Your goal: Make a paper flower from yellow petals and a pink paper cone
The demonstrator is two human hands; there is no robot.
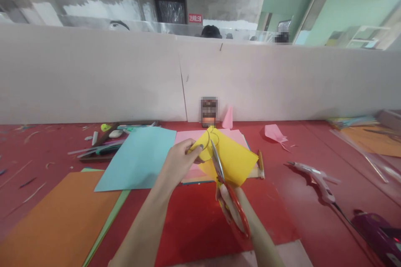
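Grips yellow paper (236, 156) at the centre of the frame with the left hand (180, 158) — thumb on top, other fingers beneath, pinched closed on the left part of the sheet. Holds red-handled scissors (219, 167) with the right hand (228, 202), below and slightly right of centre, fingers closed around the handles. Points the blades up and slightly left against the yellow paper, near curved outlines drawn toward the upper corner. Cannot tell the exact opening of the blades, with paper hiding part of them.

Positions both hands above a red tabletop (300, 144). Includes, behind the yellow paper, pink sheets (184, 134); at lower centre, a red sheet (194, 221). Shows, left of centre, a light blue sheet (140, 158) overlapping an orange sheet (62, 208) at lower left, with a green sheet (106, 215) partly visible beneath the orange. Shows a dark tray (94, 159) of tools beside the blue sheet.

Includes a pink cone (228, 119) — upright, near the white partition (94, 75) — and, right of centre, folded pink paper (275, 132). Places a glue gun (318, 179) at the right, nozzle leftward, and a purple device (377, 233) at lower right.
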